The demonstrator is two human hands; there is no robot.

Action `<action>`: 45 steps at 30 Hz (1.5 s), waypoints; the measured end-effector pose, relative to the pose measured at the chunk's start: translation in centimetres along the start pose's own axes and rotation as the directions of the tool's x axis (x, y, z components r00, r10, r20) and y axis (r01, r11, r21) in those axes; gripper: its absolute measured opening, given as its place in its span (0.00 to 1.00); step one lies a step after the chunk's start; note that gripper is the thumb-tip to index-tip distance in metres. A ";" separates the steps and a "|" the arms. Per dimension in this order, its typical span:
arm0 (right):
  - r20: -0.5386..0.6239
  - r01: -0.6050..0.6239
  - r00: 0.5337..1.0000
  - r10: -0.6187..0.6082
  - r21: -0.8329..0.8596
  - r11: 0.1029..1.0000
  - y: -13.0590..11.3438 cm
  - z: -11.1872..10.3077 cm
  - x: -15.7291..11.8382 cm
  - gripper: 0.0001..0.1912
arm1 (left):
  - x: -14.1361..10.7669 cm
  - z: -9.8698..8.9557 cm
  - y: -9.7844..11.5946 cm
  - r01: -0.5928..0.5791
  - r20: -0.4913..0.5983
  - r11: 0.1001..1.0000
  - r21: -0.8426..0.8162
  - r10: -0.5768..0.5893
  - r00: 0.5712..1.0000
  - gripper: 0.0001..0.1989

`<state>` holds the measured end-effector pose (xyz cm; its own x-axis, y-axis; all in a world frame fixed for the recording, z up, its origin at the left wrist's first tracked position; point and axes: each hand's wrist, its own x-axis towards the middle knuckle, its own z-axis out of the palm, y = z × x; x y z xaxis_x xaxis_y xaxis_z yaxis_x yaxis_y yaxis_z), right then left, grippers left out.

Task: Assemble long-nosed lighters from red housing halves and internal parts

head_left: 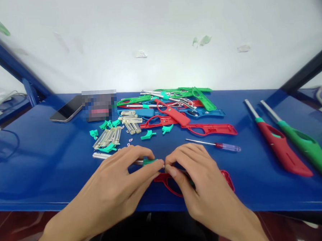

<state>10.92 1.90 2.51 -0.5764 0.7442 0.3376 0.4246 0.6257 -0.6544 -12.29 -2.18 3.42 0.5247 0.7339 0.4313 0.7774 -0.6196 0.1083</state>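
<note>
My left hand [118, 182] is closed on a metal lighter tube with a green collar [147, 161]. Its silver end points left, beside the loose parts. At the collar's right end, my right hand [200, 181] pinches thumb against forefinger; whatever sits between those fingertips is too small to make out. The tips of both hands nearly touch. Beneath them lies a red handle shell [168, 185] with a trigger loop, partly covered by my right hand. Just beyond the fingers are green triggers [148, 135] and clear fuel tanks [109, 136].
Behind, red, green and blue handle shells [212, 129] are piled with metal tubes. A screwdriver [227, 146] lies right of centre. Whole red [283, 148] and green [306, 145] lighters rest at the right. A phone [68, 109] lies back left, before a white wall [167, 34].
</note>
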 end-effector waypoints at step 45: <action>0.105 0.072 0.993 -0.054 -0.179 0.981 0.5 0.9 -2.3 0.11 | -3.3 1.1 2.8 0.312 0.002 0.928 -0.204 -0.318 0.948 0.16</action>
<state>11.84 0.30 0.85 -0.6689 0.6804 0.2993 0.4995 0.7097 -0.4969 -11.42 -6.04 1.38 0.2514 0.8934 0.3723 0.8140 -0.4033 0.4180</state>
